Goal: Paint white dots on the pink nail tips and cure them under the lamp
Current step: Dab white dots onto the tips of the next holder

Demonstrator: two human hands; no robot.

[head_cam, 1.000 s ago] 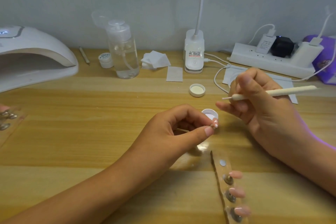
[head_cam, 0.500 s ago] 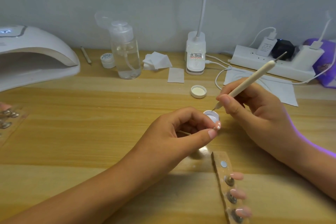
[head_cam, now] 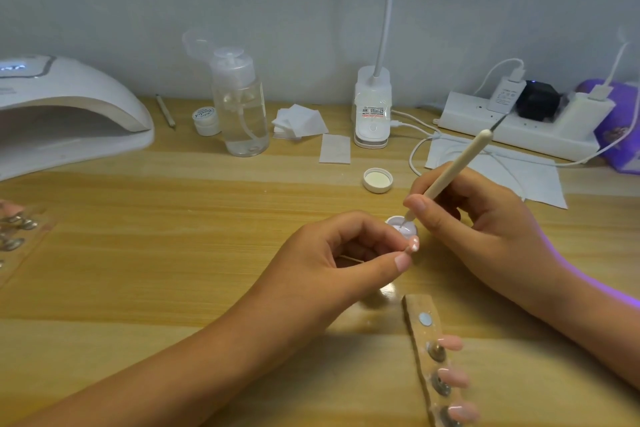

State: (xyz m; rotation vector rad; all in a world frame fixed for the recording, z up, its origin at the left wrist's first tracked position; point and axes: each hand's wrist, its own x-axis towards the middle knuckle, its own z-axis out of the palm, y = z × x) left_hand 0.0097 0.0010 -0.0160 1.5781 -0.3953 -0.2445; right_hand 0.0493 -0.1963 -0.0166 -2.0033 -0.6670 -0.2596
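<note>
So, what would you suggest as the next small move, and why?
Probably lift the dotting tool from the pot and touch it to the pink nail tip: the right hand holds its point in the pot, and the left hand pinches that tip alongside.

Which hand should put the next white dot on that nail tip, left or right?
Right, probably. The right hand grips the dotting pen, its tip down in the small paint pot, just beside the nail tip. The left hand holds that nail tip, so it can only steady it.

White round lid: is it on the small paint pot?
No, the white round plastic lid lies upturned on the wooden table, behind the open small paint pot.
</note>
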